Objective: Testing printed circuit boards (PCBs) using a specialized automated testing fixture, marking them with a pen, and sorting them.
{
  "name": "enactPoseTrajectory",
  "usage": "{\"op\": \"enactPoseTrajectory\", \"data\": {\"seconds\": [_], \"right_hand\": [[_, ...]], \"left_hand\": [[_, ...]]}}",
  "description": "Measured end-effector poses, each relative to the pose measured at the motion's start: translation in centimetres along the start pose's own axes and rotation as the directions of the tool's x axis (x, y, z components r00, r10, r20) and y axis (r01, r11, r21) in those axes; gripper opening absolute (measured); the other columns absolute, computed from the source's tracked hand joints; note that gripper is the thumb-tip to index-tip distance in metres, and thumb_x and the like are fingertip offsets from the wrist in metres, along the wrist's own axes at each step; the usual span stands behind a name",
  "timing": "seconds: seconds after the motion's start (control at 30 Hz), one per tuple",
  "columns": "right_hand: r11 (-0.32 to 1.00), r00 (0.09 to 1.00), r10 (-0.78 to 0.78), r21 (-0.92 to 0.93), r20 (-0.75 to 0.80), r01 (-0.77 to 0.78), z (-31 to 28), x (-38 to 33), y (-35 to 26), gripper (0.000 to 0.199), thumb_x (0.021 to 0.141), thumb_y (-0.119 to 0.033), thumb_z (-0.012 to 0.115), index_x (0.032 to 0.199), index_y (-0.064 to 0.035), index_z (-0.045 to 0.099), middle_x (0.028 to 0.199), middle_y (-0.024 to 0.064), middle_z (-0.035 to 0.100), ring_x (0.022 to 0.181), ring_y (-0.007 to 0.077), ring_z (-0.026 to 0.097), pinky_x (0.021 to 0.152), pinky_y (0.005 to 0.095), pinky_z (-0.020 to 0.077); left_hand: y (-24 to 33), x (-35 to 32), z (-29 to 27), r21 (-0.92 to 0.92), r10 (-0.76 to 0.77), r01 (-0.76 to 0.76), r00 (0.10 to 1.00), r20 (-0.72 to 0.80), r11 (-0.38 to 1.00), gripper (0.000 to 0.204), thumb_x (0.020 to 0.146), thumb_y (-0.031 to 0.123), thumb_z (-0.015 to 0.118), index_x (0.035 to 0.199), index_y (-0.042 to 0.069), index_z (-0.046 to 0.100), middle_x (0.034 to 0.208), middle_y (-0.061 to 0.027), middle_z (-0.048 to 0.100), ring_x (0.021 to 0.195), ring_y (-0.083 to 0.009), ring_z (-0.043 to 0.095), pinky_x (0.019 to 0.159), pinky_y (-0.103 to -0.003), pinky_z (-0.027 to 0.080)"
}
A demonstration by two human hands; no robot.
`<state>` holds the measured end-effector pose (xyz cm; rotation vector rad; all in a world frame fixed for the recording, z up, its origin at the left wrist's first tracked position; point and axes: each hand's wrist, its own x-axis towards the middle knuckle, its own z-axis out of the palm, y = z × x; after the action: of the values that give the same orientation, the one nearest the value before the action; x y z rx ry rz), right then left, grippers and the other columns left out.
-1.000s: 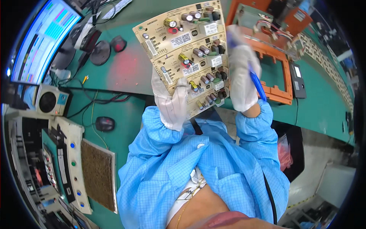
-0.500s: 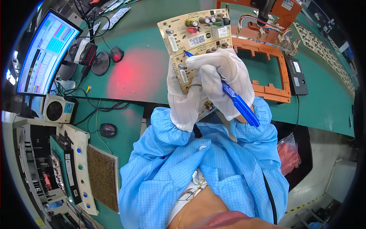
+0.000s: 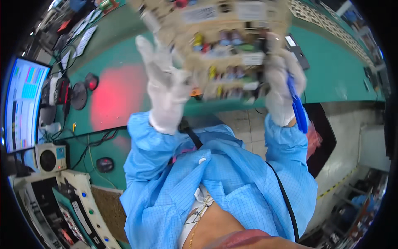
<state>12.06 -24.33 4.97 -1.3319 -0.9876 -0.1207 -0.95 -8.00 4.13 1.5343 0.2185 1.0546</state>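
Note:
A tan circuit board panel point(image 3: 232, 45), blurred by motion, is raised in front of me. Rows of capacitors, connectors and white labels show on its face. My right hand point(image 3: 284, 83), in a white glove, is closed on the panel's right edge. A blue pen point(image 3: 296, 101) is also tucked in that hand, slanting down past the wrist. At the panel's left edge is my gloved left hand point(image 3: 166, 83), its fingers stretched up and apart. Blur hides whether its fingertips touch the panel.
The green table point(image 3: 327, 79) extends behind the panel, which mostly covers an orange frame point(image 3: 195, 91). A black flat device point(image 3: 297, 52) lies to the right. At left are a monitor point(image 3: 27, 103), a black mouse point(image 3: 105, 164), cables and a speaker-like box point(image 3: 52, 157).
The panel has risen closer to me and further into the top of view. My left hand has moved left with fingers spreading; my right hand moved from the board's face to its right edge.

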Motion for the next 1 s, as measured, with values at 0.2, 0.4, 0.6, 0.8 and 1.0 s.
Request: {"op": "enactPoseTrajectory", "data": {"seconds": [0.2, 0.4, 0.6, 0.8, 1.0], "right_hand": [[0.183, 0.588, -0.288, -0.559, 0.756, 0.808, -5.4, 2.7, 2.5, 0.035, 0.081, -0.015, 0.056, 0.115, -0.0179, 0.061, 0.113, 0.0054, 0.063, 0.097, 0.0227, 0.064, 0.081, 0.0297, 0.0527], [0.296, 0.646, 0.004, -0.618, 0.764, 0.729, -4.2, 2.1, 6.3, 0.039, 0.085, -0.026, 0.053, 0.124, -0.0210, 0.052, 0.116, 0.0057, 0.061, 0.109, 0.0270, 0.057, 0.086, 0.0346, 0.0497], [0.656, 0.702, 0.000, -0.530, 0.712, 0.537, -4.5, 0.9, 6.4, 0.034, 0.082, -0.009, 0.061, 0.115, -0.0133, 0.054, 0.117, 0.0138, 0.059, 0.120, 0.0338, 0.047, 0.097, 0.0426, 0.0418], [0.572, 0.790, -0.050, -0.631, 0.611, 0.524, -3.8, 0.0, 7.7, 0.038, 0.081, -0.005, 0.058, 0.118, -0.0132, 0.054, 0.116, 0.0141, 0.059, 0.117, 0.0345, 0.050, 0.096, 0.0428, 0.0436], [0.341, 0.873, -0.402, -0.839, 0.278, 0.424, -4.2, -6.1, 8.5, 0.046, 0.073, 0.010, 0.054, 0.115, -0.0077, 0.059, 0.116, 0.0194, 0.058, 0.114, 0.0326, 0.054, 0.103, 0.0405, 0.0379]], "left_hand": [[-4.0, 0.7, -1.6, -0.021, 0.267, -0.266, 0.961, 0.074, 0.964, 0.078, 0.084, 0.018, 0.056, 0.146, 0.005, 0.009, 0.146, -0.0160, 0.027, 0.137, -0.0252, 0.020, 0.095, -0.024, 0.034], [-3.5, -0.3, -0.2, 0.505, 0.235, -0.492, 0.841, 0.488, 0.709, 0.063, 0.076, 0.017, 0.066, 0.129, -0.004, 0.040, 0.126, -0.0240, 0.047, 0.126, -0.0382, 0.039, 0.107, -0.049, 0.024], [-4.4, -0.1, 0.4, 0.490, 0.143, -0.695, 0.640, 0.755, 0.525, 0.044, 0.071, 0.018, 0.069, 0.109, 0.000, 0.056, 0.110, -0.0153, 0.057, 0.108, -0.0336, 0.053, 0.104, -0.048, 0.032], [-5.3, 0.6, 0.4, 0.423, 0.286, -0.737, 0.622, 0.729, 0.527, 0.039, 0.073, 0.015, 0.068, 0.105, -0.003, 0.056, 0.105, -0.0165, 0.060, 0.104, -0.0336, 0.055, 0.103, -0.045, 0.035], [-6.1, -2.6, 2.0, 0.430, 0.502, -0.751, 0.657, 0.563, 0.501, 0.028, 0.076, 0.011, 0.062, 0.102, 0.003, 0.059, 0.101, -0.0147, 0.061, 0.103, -0.0352, 0.055, 0.097, -0.053, 0.036]]}}
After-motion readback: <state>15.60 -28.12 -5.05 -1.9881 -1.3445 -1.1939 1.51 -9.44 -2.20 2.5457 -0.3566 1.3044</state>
